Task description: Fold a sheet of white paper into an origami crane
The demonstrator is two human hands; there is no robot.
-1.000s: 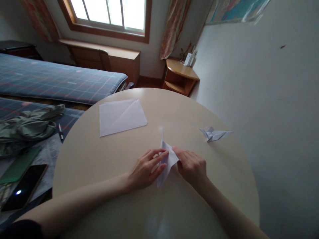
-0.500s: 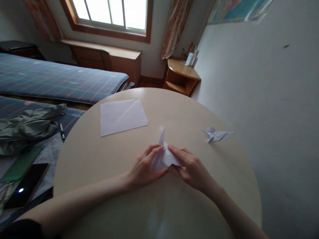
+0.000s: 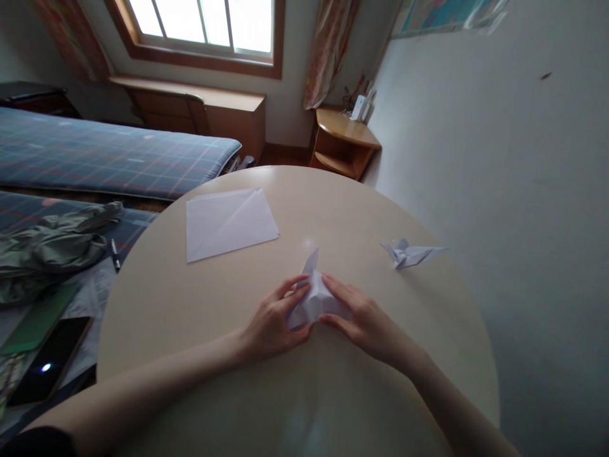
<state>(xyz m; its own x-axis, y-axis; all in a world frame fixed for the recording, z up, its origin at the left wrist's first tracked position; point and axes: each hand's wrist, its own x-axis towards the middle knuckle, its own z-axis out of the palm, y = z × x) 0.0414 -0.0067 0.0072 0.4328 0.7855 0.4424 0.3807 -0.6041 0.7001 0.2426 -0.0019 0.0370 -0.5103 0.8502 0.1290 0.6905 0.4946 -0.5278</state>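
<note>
Between my hands is a piece of folded white paper [image 3: 314, 301], with one pointed flap standing up at its far side. My left hand [image 3: 276, 315] grips its left edge, fingers on top and thumb at the near side. On the opposite side my right hand [image 3: 358, 314] holds the paper between its fingers and thumb. Parts of the folds are hidden under the fingers. A finished-looking paper crane [image 3: 404, 255] rests to the right on the round table [image 3: 333, 209]. Several sheets of white paper [image 3: 228, 225] lie stacked at the far left of the tabletop.
Left of the table, a bed holds a crumpled grey-green garment [image 3: 52, 244], a pen [image 3: 115, 255], a green booklet [image 3: 40, 317] and a phone [image 3: 51, 360]. A white wall [image 3: 533, 209] runs along the right. Beyond the table stands a wooden corner shelf [image 3: 345, 139].
My right thumb has come from under the paper onto its near edge. The folded paper's middle looks more spread and flattened. The view has shifted slightly.
</note>
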